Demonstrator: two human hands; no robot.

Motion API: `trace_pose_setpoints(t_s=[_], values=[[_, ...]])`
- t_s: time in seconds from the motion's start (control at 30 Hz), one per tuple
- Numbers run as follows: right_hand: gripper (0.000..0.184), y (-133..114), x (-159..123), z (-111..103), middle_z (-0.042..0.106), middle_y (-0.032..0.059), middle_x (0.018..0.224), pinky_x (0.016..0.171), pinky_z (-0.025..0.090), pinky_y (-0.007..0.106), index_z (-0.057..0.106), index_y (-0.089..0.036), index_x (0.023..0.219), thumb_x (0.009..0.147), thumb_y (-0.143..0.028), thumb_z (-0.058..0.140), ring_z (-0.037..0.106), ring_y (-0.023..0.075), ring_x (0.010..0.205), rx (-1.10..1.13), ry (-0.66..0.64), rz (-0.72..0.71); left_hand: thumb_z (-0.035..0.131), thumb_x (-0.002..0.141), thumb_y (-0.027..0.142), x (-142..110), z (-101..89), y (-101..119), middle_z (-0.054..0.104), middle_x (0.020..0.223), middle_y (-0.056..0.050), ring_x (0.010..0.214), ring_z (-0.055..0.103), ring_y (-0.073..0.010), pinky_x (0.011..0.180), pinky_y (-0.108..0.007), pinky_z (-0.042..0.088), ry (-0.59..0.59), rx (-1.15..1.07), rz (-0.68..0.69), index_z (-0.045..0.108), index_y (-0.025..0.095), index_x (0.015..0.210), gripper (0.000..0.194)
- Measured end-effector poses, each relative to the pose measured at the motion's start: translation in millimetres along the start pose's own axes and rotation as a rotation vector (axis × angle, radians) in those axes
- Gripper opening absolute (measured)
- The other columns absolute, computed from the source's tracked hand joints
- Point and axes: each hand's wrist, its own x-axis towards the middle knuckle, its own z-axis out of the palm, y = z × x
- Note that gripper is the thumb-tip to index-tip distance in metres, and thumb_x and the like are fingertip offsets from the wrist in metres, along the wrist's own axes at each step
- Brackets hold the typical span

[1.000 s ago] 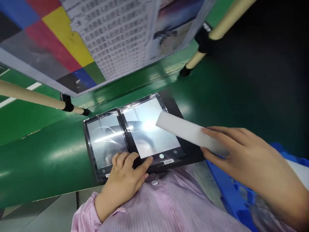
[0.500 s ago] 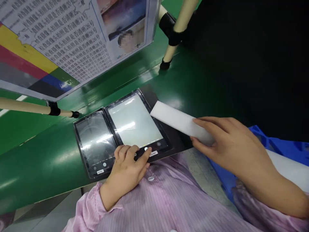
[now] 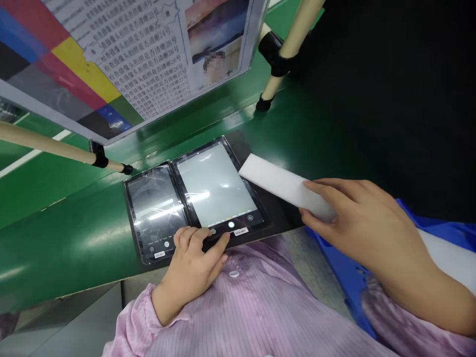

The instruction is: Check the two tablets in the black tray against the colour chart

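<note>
Two black tablets lie side by side on a green belt: a left tablet with a dim screen and a right tablet with a bright pale screen. My left hand rests at their near edge, fingers curled, forefinger stretched toward the buttons at the bottom of the right tablet's screen. My right hand grips one end of a white foam block, which lies slanted beside the right tablet's right edge.
A colour and text test chart leans over the belt at the back, held by tan poles with black clamps. A blue crate sits low at the right, under my right arm. Darkness fills the far right.
The white block came off the right tablet's screen and now lies beside its right edge. My left forefinger stays by the screen's bottom buttons. The view has shifted slightly.
</note>
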Motion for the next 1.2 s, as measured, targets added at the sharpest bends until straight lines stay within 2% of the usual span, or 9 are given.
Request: trace_pose_setpoints(t_s=[0.27, 0.5, 0.6, 0.67, 0.8, 0.9, 1.0, 1.07, 1.2], values=[[0.041, -0.5, 11.9, -1.0, 0.07, 0.0169, 0.107, 0.075, 0.053, 0.046, 0.069, -0.007, 0.113, 0.096, -0.039, 0.048, 0.063, 0.0317, 0.088, -0.044, -0.015, 0.012, 0.058, 0.094, 0.023, -51.2, -5.4, -11.5, 0.05, 0.111, -0.012, 0.106, 0.045, -0.0274, 0.094, -0.046, 0.04, -0.008, 0.027, -0.15, 0.071, 0.022, 0.121, 0.03], [0.053, 15.3, 49.0, 49.6, 0.062, 0.02, 0.129, 0.097, 0.048, 0.058, 0.068, -0.01, 0.124, 0.087, -0.047, 0.058, 0.057, 0.0399, 0.12, 0.034, -0.002, 0.352, 0.057, 0.094, 0.023, -86.9, -5.2, -17.7, 0.049, 0.116, -0.015, 0.107, 0.047, -0.0294, 0.092, -0.047, 0.037, 0.073, 0.095, -0.322, 0.072, 0.02, 0.121, 0.03], [0.065, 0.5, 49.7, 58.1, 0.053, 0.0238, 0.141, 0.103, 0.041, 0.062, 0.066, -0.009, 0.129, 0.082, -0.053, 0.063, 0.051, 0.042, 0.128, 0.128, 0.132, 0.365, 0.059, 0.093, 0.023, -90.4, -0.7, -18.9, 0.049, 0.117, -0.016, 0.108, 0.047, -0.0304, 0.093, -0.048, 0.037, 0.091, 0.106, -0.35, 0.072, 0.02, 0.122, 0.032], [0.069, -17.4, 44.0, 56.8, 0.054, 0.0229, 0.14, 0.108, 0.041, 0.056, 0.063, -0.008, 0.133, 0.082, -0.056, 0.061, 0.052, 0.0375, 0.129, 0.256, 0.189, 0.328, 0.059, 0.093, 0.025, -89.6, 3.4, -19.0, 0.05, 0.117, -0.016, 0.109, 0.046, -0.0313, 0.093, -0.049, 0.038, 0.085, 0.115, -0.371, 0.071, 0.022, 0.125, 0.034], [0.076, -50.8, 30.4, 54.6, 0.052, 0.019, 0.145, 0.109, 0.046, 0.046, 0.055, -0.01, 0.143, 0.082, -0.056, 0.059, 0.053, 0.0318, 0.13, 0.538, -0.058, 0.398, 0.06, 0.093, 0.031, -91.1, 6.6, -23.0, 0.047, 0.123, -0.017, 0.114, 0.043, -0.0344, 0.095, -0.054, 0.04, 0.022, 0.155, -0.423, 0.068, 0.028, 0.13, 0.038], [0.087, -58.9, 24.1, 56.8, 0.039, 0.0198, 0.156, 0.118, 0.037, 0.042, 0.042, -0.007, 0.152, 0.082, -0.054, 0.062, 0.042, 0.0309, 0.142, 0.69, -0.243, 0.454, 0.067, 0.089, 0.04, -103.0, 2.2, -40.3, 0.042, 0.132, -0.019, 0.123, 0.041, -0.0387, 0.102, -0.06, 0.039, 0.018, 0.16, -0.479, 0.06, 0.027, 0.139, 0.052], [0.093, -55.2, 20.7, 56.5, 0.027, 0.0178, 0.163, 0.126, 0.022, 0.039, 0.03, -0.007, 0.157, 0.082, -0.051, 0.064, 0.028, 0.0288, 0.151, 0.781, -0.301, 0.419, 0.073, 0.083, 0.05, -119.5, -2.9, -69.6, 0.037, 0.141, -0.023, 0.133, 0.038, -0.0423, 0.108, -0.063, 0.037, 0.019, 0.092, -0.616, 0.036, 0.021, 0.155, 0.087], [0.096, -51.7, 19.8, 54.8, 0.025, 0.0159, 0.164, 0.127, 0.021, 0.042, 0.028, -0.01, 0.158, 0.079, -0.049, 0.066, 0.025, 0.03, 0.152, 0.775, -0.335, 0.389, 0.074, 0.079, 0.054, -128.0, -5.4, -88.4, 0.038, 0.143, -0.022, 0.132, 0.044, -0.0398, 0.108, -0.061, 0.041, -0.002, -0.029, -0.716, 0.021, 0.019, 0.16, 0.103], [0.1, -46.8, 17.6, 57.7, 0.028, 0.0126, 0.163, 0.126, 0.023, 0.049, 0.028, -0.018, 0.159, 0.076, -0.051, 0.071, 0.027, 0.033, 0.151, 0.76, -0.319, 0.361, 0.082, 0.068, 0.054, -135.6, -11.4, -112.2, 0.049, 0.141, -0.019, 0.115, 0.061, -0.0341, 0.103, -0.056, 0.049, -0.003, -0.292, -0.969, 0.017, 0.02, 0.161, 0.118]])
